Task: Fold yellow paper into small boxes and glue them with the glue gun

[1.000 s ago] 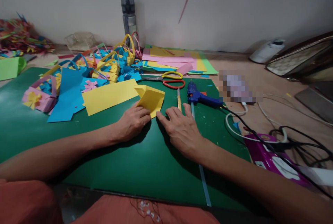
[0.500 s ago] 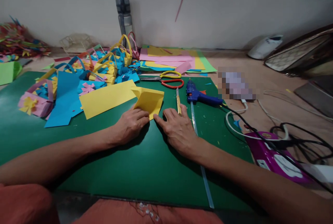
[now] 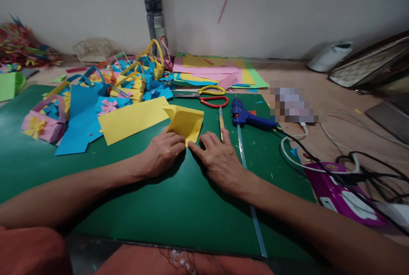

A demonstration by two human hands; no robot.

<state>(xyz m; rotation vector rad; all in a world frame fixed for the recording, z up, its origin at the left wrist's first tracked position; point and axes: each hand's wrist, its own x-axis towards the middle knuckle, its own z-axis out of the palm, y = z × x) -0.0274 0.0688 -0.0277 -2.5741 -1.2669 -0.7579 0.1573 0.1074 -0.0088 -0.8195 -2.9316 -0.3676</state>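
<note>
A folded piece of yellow paper (image 3: pixel 187 122) stands partly upright on the green cutting mat (image 3: pixel 153 219). My left hand (image 3: pixel 164 151) is closed on its lower left part, fingers curled and pressed against it. My right hand (image 3: pixel 220 157) lies palm down, its thumb pressing the paper's lower right corner and its other fingers bent; the underside is hidden. Just beyond those fingers lies a cutter knife (image 3: pixel 221 117) with a yellow handle. A flat yellow paper strip (image 3: pixel 136 119) lies to the left of the folded piece.
Scissors (image 3: pixel 212 101) and a blue glue gun (image 3: pixel 252 117) with a long glue stick lie beyond my right hand. Small paper baskets (image 3: pixel 44 123) and a blue sheet (image 3: pixel 75 121) are on the left. Coloured sheets (image 3: pixel 207 68), a bottle (image 3: pixel 155 19) and cables (image 3: pixel 377 168) stand around the mat.
The whole view has shifted slightly. Both hands keep almost the same hold on the folded yellow paper, with no clear movement of either.
</note>
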